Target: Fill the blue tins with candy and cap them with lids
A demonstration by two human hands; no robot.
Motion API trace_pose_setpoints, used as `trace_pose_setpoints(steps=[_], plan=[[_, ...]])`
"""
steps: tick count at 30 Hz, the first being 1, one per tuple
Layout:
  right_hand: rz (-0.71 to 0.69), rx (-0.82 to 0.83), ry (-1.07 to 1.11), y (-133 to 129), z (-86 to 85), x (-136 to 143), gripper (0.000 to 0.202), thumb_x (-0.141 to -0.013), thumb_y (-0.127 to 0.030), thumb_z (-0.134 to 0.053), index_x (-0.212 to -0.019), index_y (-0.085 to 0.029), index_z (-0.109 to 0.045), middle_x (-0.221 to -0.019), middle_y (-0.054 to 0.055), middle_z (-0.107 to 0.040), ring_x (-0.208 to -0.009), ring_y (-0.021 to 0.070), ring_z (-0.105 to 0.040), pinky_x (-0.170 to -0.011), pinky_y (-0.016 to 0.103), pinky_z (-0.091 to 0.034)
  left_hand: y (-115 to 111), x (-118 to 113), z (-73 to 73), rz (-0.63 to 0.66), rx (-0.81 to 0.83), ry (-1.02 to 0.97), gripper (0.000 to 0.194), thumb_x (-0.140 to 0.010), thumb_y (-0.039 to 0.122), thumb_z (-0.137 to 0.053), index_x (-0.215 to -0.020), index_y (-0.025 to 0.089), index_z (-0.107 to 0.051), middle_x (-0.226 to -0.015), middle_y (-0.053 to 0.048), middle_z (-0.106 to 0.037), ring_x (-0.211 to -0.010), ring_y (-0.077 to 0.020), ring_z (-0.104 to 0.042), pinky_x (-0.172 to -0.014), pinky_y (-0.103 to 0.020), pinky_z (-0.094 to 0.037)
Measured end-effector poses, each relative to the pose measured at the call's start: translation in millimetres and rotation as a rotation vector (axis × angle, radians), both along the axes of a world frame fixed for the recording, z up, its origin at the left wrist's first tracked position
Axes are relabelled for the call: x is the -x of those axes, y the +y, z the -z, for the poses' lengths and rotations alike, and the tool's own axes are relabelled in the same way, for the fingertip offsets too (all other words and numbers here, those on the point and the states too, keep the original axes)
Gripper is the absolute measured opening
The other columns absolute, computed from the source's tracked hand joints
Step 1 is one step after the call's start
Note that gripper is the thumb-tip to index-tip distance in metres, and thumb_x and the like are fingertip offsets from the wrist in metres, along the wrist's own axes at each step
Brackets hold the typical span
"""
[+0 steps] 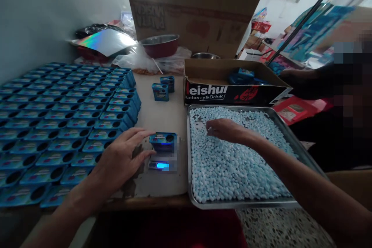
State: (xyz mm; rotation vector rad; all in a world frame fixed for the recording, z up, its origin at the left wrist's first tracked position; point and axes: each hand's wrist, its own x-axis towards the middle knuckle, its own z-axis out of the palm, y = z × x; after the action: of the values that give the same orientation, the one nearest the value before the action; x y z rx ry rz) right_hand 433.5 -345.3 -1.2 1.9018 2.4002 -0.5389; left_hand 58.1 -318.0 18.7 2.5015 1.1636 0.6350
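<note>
My left hand [124, 153] is beside a small blue candy box [163, 139], thumb and fingers stretched apart at its left end; whether they touch it I cannot tell. The box sits on a small digital scale [152, 165] with a lit blue display, its digits unreadable. Over a metal tray [189, 155] of small pale-blue and white candies [232, 172], my right hand [223, 130] has its fingertips pinched together at the upper left, where a bit of pale candy seems to show. Two more blue boxes [160, 92] stand behind the scale.
Rows of blue candy boxes [61, 124] fill the table's left side. Behind the tray is an open black carton [232, 95] with blue items inside. Farther back are a red bowl [159, 46] and a large cardboard sheet [194, 15]. Another person [343, 116] is at the right.
</note>
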Motion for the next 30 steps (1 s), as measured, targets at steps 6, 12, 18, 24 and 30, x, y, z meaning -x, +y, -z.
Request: trace_pose_setpoints(steps=[6, 12, 18, 24, 30], plan=[[0.261, 0.031, 0.378, -14, 5.6, 2, 0.015, -0.082, -0.033, -0.066, -0.090, -0.020, -0.068, -0.073, -0.001, -0.062, -0.064, 0.0140, -0.053, -0.062, 0.027, -0.038, -8, 5, -2.8, -0.067, 0.004, -0.028, 0.048, -0.092, 0.045, -0.059, -0.137, 0.029, -0.056, -0.136, -0.005, -0.063, -0.126, -0.0276, -0.060, -0.111, -0.043, -0.048], [0.536, 0.407, 0.944, -18, 14.6, 13, 0.035, -0.071, -0.044, -0.081, -0.080, -0.019, -0.057, -0.058, -0.008, -0.048, -0.047, 0.0062, -0.037, -0.045, 0.022, -0.023, -12, 11, -3.8, -0.149, 0.085, -0.069, 0.060, -0.086, 0.038, -0.067, -0.143, 0.028, -0.050, -0.132, -0.005, -0.066, -0.117, -0.0258, -0.065, -0.107, -0.041, -0.051], [0.708, 0.521, 1.301, -20, 5.2, 25, 0.032, -0.069, -0.033, -0.085, -0.085, -0.018, -0.063, -0.073, -0.001, -0.062, -0.058, 0.0079, -0.051, -0.054, 0.021, -0.040, -5, 11, 1.2, -0.145, 0.216, -0.139, 0.061, -0.085, 0.039, -0.069, -0.142, 0.028, -0.051, -0.131, -0.005, -0.067, -0.116, -0.0248, -0.066, -0.103, -0.040, -0.053], [0.367, 0.484, 1.177, 3, -29.5, 68, 0.024, -0.077, -0.028, -0.078, -0.094, -0.017, -0.065, -0.075, -0.001, -0.065, -0.066, 0.0100, -0.058, -0.062, 0.022, -0.046, -1, 17, 15.3, -0.116, 0.262, -0.191, 0.061, -0.085, 0.045, -0.069, -0.140, 0.027, -0.054, -0.130, -0.006, -0.066, -0.115, -0.0260, -0.066, -0.100, -0.043, -0.055], [-0.064, 0.112, 0.560, 34, -57.6, 123, 0.011, -0.079, -0.012, -0.066, -0.088, -0.017, -0.071, -0.076, 0.000, -0.067, -0.069, 0.0120, -0.057, -0.064, 0.024, -0.042, -6, 27, 16.1, -0.132, 0.272, -0.200, 0.058, -0.084, 0.050, -0.068, -0.137, 0.027, -0.059, -0.130, -0.007, -0.064, -0.111, -0.0274, -0.067, -0.099, -0.045, -0.055]])
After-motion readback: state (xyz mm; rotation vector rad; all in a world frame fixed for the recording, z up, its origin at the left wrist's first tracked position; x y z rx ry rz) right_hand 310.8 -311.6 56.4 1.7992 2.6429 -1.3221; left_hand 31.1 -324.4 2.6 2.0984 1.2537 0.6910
